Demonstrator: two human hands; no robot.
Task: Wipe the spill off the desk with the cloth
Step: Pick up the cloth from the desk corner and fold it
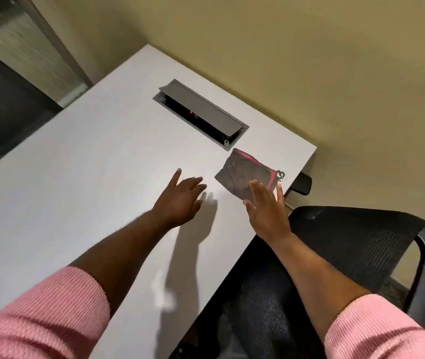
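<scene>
I see the folded dark grey cloth with red trim (247, 174) lying just ahead of my right hand (268, 211) (fingers (256, 188) spread, holding nothing), nearer to it than the open left hand (180, 200).

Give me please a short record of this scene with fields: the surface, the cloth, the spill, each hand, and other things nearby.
surface: white desk
cloth: dark folded cloth with a pink edge, lying near the desk's right edge
spill: pale wet-looking patch near the front edge, blurred
left hand: open, fingers spread, above the desk, holding nothing
right hand: open, fingertips over the cloth's near edge, not gripping
cable box: grey lid raised, behind the cloth
chair: black mesh, to the right of the desk
</scene>
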